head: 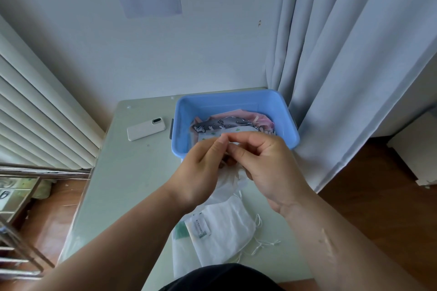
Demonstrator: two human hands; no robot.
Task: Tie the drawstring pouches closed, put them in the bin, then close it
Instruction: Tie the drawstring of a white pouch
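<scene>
On the pale table (132, 172), centre frame, the open blue bin (182, 123) holds patterned pouches (227, 123). Spare white pouches (224, 227) lie lower centre. Above them the left hand (201, 172) and right hand (267, 168) meet, fingers curled, thumbs and forefingers pinching the top of a white pouch (230, 179) that hangs beneath them.

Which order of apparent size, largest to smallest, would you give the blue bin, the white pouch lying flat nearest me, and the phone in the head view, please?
1. blue bin
2. white pouch, though it lies nearer the camera, which enlarges it
3. phone
</scene>
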